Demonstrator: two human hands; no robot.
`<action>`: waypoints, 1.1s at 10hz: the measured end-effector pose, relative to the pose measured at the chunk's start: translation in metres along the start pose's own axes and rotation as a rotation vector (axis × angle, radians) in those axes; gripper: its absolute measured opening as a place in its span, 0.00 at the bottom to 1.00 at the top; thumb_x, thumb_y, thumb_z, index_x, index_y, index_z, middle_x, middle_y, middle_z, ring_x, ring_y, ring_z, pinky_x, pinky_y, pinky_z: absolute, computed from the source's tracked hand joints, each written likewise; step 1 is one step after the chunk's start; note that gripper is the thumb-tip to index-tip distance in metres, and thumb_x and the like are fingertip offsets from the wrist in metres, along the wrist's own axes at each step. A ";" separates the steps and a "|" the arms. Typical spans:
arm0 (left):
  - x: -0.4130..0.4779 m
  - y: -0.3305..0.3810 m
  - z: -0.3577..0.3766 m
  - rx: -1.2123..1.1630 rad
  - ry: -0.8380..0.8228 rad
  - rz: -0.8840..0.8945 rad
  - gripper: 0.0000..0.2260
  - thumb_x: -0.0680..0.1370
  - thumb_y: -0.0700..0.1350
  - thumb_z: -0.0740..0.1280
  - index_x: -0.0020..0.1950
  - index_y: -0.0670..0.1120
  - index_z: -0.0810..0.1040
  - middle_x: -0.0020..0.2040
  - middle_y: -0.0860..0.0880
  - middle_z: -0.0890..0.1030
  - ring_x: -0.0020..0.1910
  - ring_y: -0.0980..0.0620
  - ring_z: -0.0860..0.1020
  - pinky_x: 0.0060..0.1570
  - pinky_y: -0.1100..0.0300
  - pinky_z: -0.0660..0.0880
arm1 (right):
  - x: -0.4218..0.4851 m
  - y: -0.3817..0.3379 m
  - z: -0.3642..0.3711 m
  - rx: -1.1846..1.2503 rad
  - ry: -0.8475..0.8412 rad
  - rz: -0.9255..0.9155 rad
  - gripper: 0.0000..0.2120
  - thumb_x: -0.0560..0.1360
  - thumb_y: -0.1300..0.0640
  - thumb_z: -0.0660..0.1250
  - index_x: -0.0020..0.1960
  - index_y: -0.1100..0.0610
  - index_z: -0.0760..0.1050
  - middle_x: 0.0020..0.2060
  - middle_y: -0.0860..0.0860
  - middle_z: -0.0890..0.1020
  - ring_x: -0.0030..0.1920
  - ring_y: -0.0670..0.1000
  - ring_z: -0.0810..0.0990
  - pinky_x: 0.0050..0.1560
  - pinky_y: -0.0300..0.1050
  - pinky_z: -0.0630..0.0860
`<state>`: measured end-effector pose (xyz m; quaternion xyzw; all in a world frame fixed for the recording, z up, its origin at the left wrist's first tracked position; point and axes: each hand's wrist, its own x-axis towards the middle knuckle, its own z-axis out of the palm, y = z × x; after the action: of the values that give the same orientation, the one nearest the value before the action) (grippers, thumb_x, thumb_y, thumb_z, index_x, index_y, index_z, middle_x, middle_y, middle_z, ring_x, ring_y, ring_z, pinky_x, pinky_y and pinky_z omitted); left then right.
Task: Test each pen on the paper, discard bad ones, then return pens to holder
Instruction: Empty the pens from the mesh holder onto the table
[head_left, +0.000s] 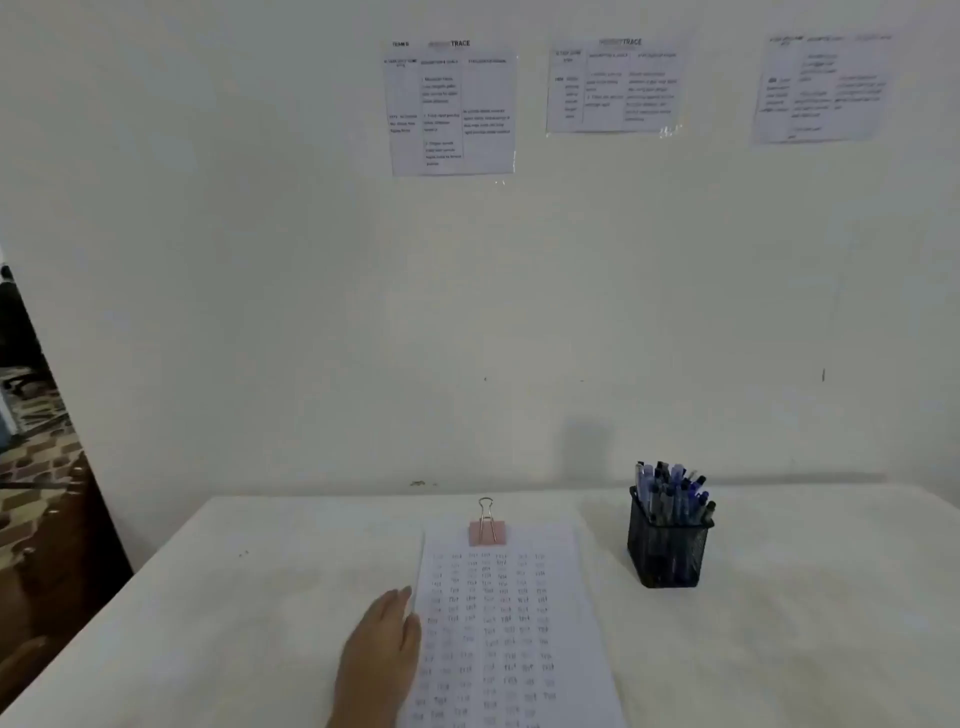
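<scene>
Bare worktop (249, 613) ran wide left of the paper (519, 597) and between paper and holder (666, 553). Pens (670, 491) bristled above the holder's rim; the clip (487, 531) sat at the paper's far edge, near the wall (467, 312).

The left hand (382, 644) lies flat on the table (249, 597), near the front edge. Its fingers (400, 603) are straight and close together. They point toward the back edge. The wrist comes in from the front edge.
</scene>
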<state>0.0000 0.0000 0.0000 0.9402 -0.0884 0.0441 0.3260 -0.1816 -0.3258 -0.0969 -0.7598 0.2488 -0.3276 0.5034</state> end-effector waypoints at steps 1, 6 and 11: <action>0.004 -0.003 0.014 0.219 -0.063 -0.001 0.43 0.62 0.62 0.28 0.75 0.52 0.49 0.76 0.53 0.52 0.75 0.54 0.50 0.72 0.55 0.48 | 0.023 -0.087 0.027 0.174 -0.069 0.118 0.08 0.74 0.67 0.66 0.40 0.56 0.79 0.34 0.55 0.79 0.30 0.54 0.70 0.28 0.31 0.66; 0.001 -0.003 0.016 0.379 -0.153 0.013 0.32 0.73 0.60 0.32 0.76 0.51 0.43 0.77 0.54 0.46 0.75 0.54 0.44 0.73 0.53 0.41 | 0.118 -0.120 0.082 0.009 0.127 0.162 0.47 0.62 0.61 0.79 0.72 0.63 0.54 0.65 0.62 0.68 0.65 0.62 0.69 0.60 0.55 0.71; 0.002 -0.005 0.020 0.343 -0.112 0.014 0.44 0.60 0.60 0.26 0.75 0.53 0.46 0.76 0.55 0.48 0.75 0.55 0.46 0.73 0.53 0.42 | 0.191 -0.157 0.021 -1.097 -0.572 -0.152 0.46 0.51 0.49 0.66 0.69 0.51 0.63 0.58 0.52 0.74 0.58 0.55 0.73 0.51 0.41 0.67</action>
<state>0.0030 -0.0091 -0.0186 0.9823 -0.1043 0.0084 0.1552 -0.0316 -0.3901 0.0900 -0.9810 0.1816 0.0294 0.0616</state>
